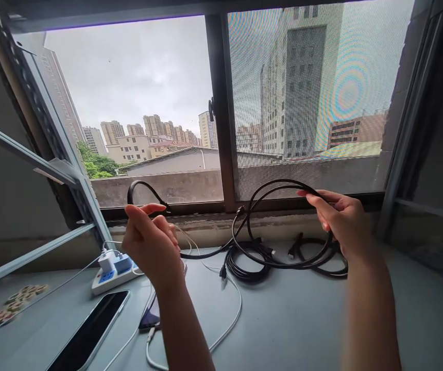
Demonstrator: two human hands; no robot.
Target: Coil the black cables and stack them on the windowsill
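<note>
Left hand: fingers curled in, gripping the black cable near one end, which arcs above the knuckles.
Right hand: thumb and fingers closed on loops of that same cable.
Black cable: held up between both hands, over the table, loops hanging from the right.
Coiled cable: lies on the table near the window.
Power strip: white charger and blue charger in its sockets.
</note>
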